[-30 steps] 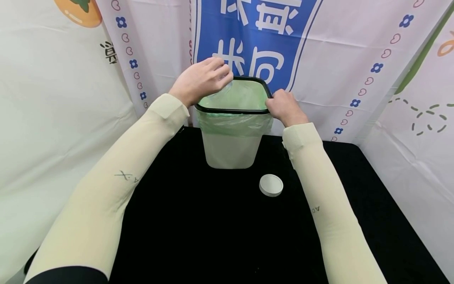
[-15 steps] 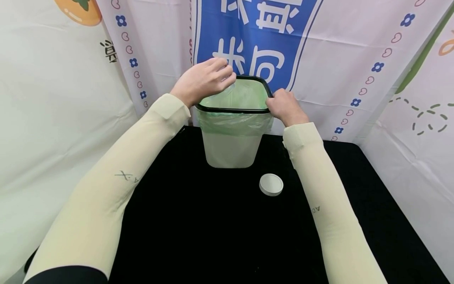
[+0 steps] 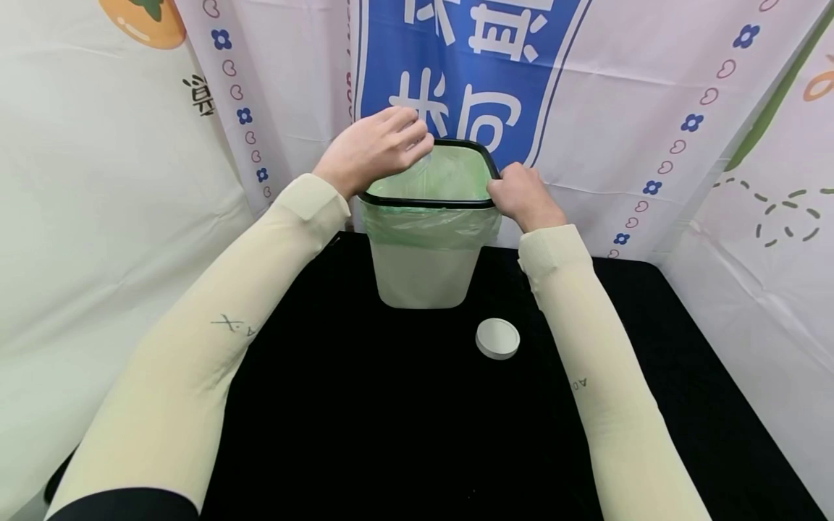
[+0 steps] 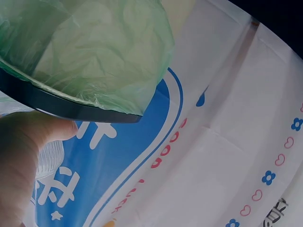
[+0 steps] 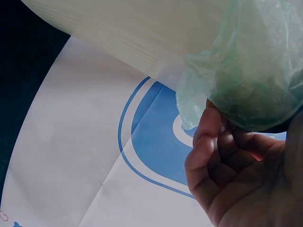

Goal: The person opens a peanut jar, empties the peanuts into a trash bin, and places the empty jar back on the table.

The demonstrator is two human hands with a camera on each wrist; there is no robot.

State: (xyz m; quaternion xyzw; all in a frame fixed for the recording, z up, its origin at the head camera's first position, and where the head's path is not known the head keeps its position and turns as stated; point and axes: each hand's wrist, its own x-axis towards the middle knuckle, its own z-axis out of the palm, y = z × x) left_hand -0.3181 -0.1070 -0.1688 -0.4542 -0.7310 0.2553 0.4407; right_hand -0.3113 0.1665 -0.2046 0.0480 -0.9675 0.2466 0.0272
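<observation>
A pale trash can [image 3: 422,278] stands upright on the black table, lined with a thin green bag [image 3: 430,228] folded over its black rim [image 3: 430,204]. Above the can's left side, my left hand [image 3: 378,148] holds a clear ribbed plastic container [image 4: 51,158], mostly hidden by the fingers and rim. My right hand [image 3: 526,195] grips the right side of the rim over the bag. In the right wrist view its fingers [image 5: 201,156] curl beneath the rim against the green plastic.
A round white lid [image 3: 498,339] lies on the black table [image 3: 365,405], in front of the can and to its right. Behind hangs a printed cloth [image 3: 599,108] with a blue panel, and more pale cloth [image 3: 98,181] walls both sides.
My left hand has shifted very slightly to the right above the can. The right hand stays on the rim, and the can and lid have not moved.
</observation>
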